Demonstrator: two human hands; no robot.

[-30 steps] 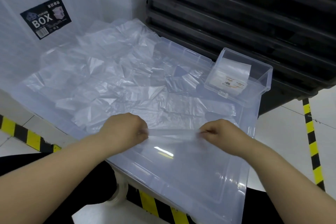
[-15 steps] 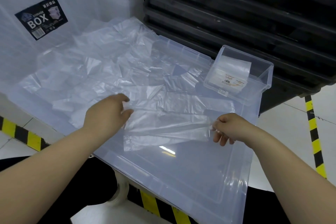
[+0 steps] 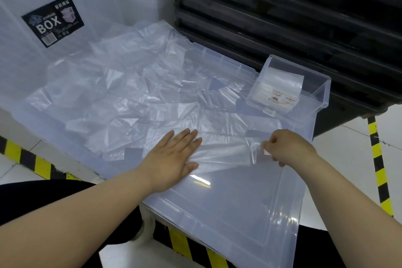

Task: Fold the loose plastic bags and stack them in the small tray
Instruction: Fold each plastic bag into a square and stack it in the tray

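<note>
A clear plastic bag (image 3: 224, 152) lies spread on the large translucent lid (image 3: 239, 206) in front of me. My left hand (image 3: 174, 159) presses flat on the bag's left end, fingers straight. My right hand (image 3: 287, 148) pinches the bag's right edge, which is lifted and curling over. A heap of loose clear bags (image 3: 121, 98) covers the lid's far left half. The small clear tray (image 3: 317, 98) stands at the lid's far right corner with folded bags and a label inside it.
A white storage box with a black "BOX" label (image 3: 52, 20) stands behind the heap. Black stacked crates (image 3: 282, 17) rise at the back right. Yellow-black floor tape (image 3: 378, 169) runs along the right and under the lid's front.
The bag, held as a narrow strip between both hands a second ago, now lies spread. My left hand went from gripping to pressing flat; my right hand still pinches the right edge.
</note>
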